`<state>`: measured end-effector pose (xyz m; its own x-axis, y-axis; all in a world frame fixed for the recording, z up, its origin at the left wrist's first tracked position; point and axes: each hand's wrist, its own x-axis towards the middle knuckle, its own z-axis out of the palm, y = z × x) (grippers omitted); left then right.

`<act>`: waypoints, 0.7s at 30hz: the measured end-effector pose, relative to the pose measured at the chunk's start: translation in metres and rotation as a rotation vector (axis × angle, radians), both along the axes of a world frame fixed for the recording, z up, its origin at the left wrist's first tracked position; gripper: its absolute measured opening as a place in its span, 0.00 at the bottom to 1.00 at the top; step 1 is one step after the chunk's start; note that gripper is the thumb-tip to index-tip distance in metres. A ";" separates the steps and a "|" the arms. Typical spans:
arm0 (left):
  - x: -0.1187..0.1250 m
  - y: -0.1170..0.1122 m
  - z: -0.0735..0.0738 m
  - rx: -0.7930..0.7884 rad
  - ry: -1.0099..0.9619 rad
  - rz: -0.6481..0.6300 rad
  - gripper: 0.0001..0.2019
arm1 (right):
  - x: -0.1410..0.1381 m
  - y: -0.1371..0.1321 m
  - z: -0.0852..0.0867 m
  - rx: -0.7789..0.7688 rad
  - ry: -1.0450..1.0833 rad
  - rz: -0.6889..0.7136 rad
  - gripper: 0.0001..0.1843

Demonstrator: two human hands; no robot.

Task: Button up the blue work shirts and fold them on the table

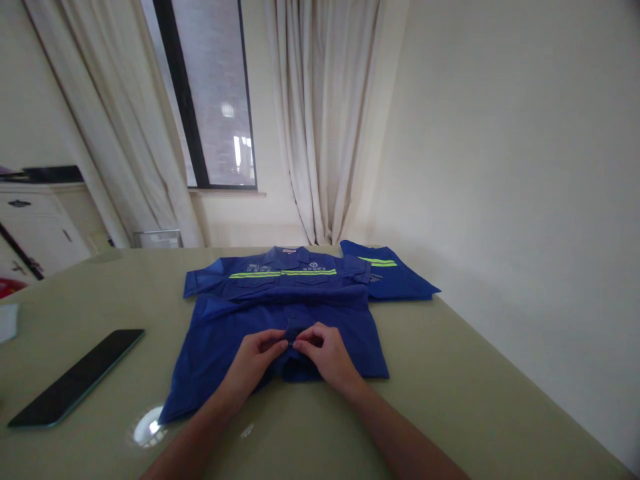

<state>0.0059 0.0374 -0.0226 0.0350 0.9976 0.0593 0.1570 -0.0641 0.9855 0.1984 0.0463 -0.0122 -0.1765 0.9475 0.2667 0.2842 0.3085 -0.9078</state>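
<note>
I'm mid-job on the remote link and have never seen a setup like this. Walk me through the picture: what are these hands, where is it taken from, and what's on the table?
There's no machine: these are a person's two bare hands. The single picture comes from a camera worn on the head, looking forward and down. The left hand and right hand meet at the lower front of a blue shirt, each with a thumb-and-finger grip on it; the exact spot pinched is too small to make out. The shirt lies spread on the table. Beyond it to the right is a folded blue cloth; to the left, a flat dark slab.
</note>
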 end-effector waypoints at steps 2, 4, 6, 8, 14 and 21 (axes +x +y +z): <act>0.000 0.000 0.000 -0.004 0.034 -0.020 0.21 | 0.001 0.000 -0.001 0.020 -0.009 0.009 0.01; 0.000 0.000 -0.001 0.013 0.088 -0.030 0.19 | 0.001 -0.001 -0.002 0.042 -0.029 0.026 0.01; 0.001 -0.001 -0.002 0.037 0.144 -0.013 0.17 | 0.000 -0.002 -0.003 0.059 -0.057 0.029 0.02; 0.002 -0.002 -0.002 0.062 0.174 0.006 0.16 | -0.001 -0.002 -0.004 0.079 -0.095 0.015 0.02; -0.002 -0.001 0.000 0.172 0.309 0.146 0.13 | -0.004 -0.004 -0.005 0.156 -0.275 -0.001 0.04; -0.006 -0.001 0.002 0.199 0.341 0.025 0.13 | -0.004 -0.008 -0.008 0.223 -0.406 0.049 0.14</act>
